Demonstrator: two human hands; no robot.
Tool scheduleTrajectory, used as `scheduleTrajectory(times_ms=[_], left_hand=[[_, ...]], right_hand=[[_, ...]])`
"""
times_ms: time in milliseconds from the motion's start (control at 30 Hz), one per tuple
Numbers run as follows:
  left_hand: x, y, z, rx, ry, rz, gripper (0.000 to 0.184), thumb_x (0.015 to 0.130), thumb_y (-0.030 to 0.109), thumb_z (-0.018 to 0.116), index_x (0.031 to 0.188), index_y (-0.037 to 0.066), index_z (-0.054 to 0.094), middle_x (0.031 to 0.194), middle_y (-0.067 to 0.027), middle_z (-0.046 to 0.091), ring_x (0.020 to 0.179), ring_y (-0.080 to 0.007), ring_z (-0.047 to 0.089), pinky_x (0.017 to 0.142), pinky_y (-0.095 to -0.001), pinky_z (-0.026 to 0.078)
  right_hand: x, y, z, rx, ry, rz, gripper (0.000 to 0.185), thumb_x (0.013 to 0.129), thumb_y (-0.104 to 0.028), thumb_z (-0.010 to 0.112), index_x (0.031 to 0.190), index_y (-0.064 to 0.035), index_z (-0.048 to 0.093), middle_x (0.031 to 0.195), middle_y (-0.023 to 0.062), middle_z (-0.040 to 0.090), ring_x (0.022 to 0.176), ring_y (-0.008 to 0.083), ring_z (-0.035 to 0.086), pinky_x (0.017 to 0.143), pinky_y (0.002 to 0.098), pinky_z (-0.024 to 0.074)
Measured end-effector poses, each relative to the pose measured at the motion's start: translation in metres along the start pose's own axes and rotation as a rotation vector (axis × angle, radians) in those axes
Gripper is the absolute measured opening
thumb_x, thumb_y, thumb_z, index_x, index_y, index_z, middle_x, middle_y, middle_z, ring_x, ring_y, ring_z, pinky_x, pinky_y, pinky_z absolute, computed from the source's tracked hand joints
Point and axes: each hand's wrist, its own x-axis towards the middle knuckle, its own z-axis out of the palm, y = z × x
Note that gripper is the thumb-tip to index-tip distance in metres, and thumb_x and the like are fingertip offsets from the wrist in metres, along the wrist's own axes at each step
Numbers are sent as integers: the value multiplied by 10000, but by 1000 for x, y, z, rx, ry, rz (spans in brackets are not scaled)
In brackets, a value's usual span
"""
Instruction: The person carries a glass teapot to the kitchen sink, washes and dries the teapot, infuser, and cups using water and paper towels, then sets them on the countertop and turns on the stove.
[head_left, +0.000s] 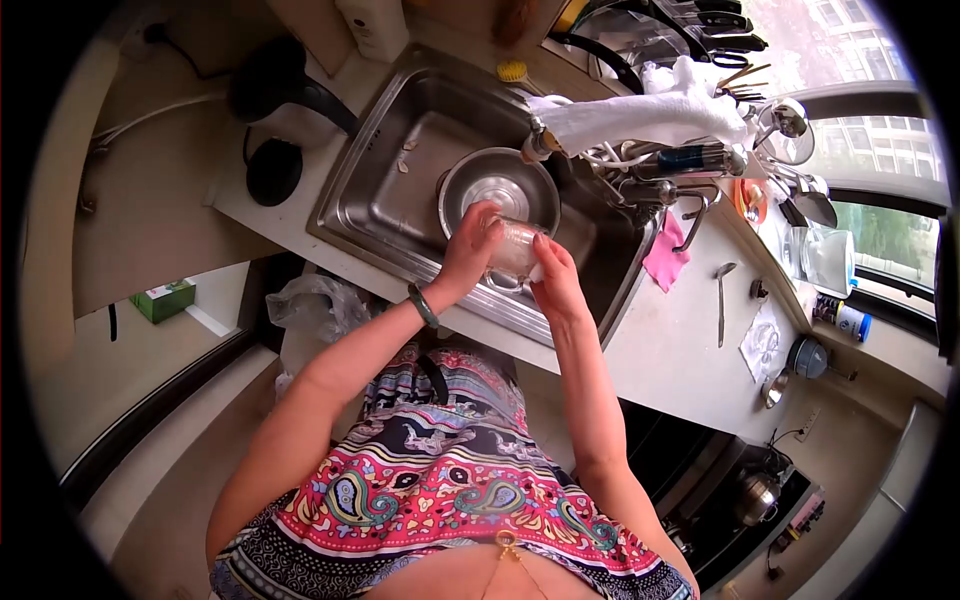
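Between my two hands, a clear glass jar (513,248) is held tilted above the near side of the sink. My left hand (471,250) is closed around its left end. At the other end, the fingers of my right hand (557,281) are wrapped on the glass, and a small white patch beside them is too unclear to name. Just beyond the jar, a round metal pot (452,190) stands in the stainless steel sink (395,215), with water seemingly in it. The faucet (541,140), its spout wrapped in white material, reaches over the sink from the right.
A yellow scrub brush (512,72) lies at the sink's back edge. Right of the sink are a pink cloth (665,255) and a ladle (722,300). A dark kettle (275,85) stands on the left counter. A plastic bag (315,315) hangs below the counter.
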Motion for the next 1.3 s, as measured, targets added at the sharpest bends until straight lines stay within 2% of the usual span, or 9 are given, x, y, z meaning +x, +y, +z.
scheduleTrajectory(times_ms=[200,333,533,700,867,1000,1067,1167,1300], left_hand=[[12,11,1,-92,-3,-30,328,931,234,555,1173,28,472,1121,-85,535,1057,-156,520,927,-278,401],[14,17,-2,-202,4,-185,340,947,285,547,1208,91,448,1152,-56,500,969,-134,536,758,-291,528],[49,-31,-32,-197,18,-181,375,956,417,491,1227,161,441,1084,-51,480,926,-164,567,691,-328,560],[74,-33,-30,-419,65,-427,386,943,484,479,1208,204,457,1010,-82,507,906,-222,589,680,-385,564],[89,-27,-24,-553,88,-557,407,925,511,486,1205,217,457,996,-92,525,873,-251,606,712,-441,547],[92,-28,-19,-543,130,-538,417,916,520,493,1197,214,455,999,-94,530,866,-253,608,709,-439,548],[92,-43,-23,-418,190,-477,426,911,536,488,1189,215,454,1002,-95,539,868,-252,610,715,-440,547],[94,-52,-31,-447,161,-425,404,921,521,481,1191,221,454,1002,-95,549,869,-245,614,707,-422,547],[92,-34,-38,-432,157,-535,357,942,484,470,1191,229,455,1029,-96,558,871,-230,617,691,-400,546]], right_hand=[[21,16,7,-335,259,-328,387,1008,-377,435,883,-39,577,780,-38,531,678,45,425,604,219,377],[29,15,-1,249,385,-311,371,992,-397,471,793,-88,529,701,-50,472,634,36,406,551,227,340],[48,-35,-58,-1069,714,-816,323,941,-284,552,1146,-35,568,823,173,668,708,332,644,615,394,470],[86,-71,-101,-1691,848,-376,424,940,-419,465,1081,-49,617,747,272,638,780,451,630,714,531,495],[103,-38,-109,-1264,728,-365,530,959,-428,434,770,4,675,751,241,660,741,401,648,688,461,499],[93,-9,-72,22,540,-236,558,1000,-483,341,1012,-4,628,896,73,666,817,242,654,688,348,510],[80,-19,-27,412,329,-342,597,994,-519,308,1140,8,545,1038,115,634,981,252,614,840,406,495],[88,-11,-6,48,51,-322,503,1011,-439,358,1093,18,552,1042,103,620,965,207,601,835,344,480],[108,2,16,-599,231,-547,389,915,-327,602,1060,33,565,926,128,655,795,186,629,679,309,484]])
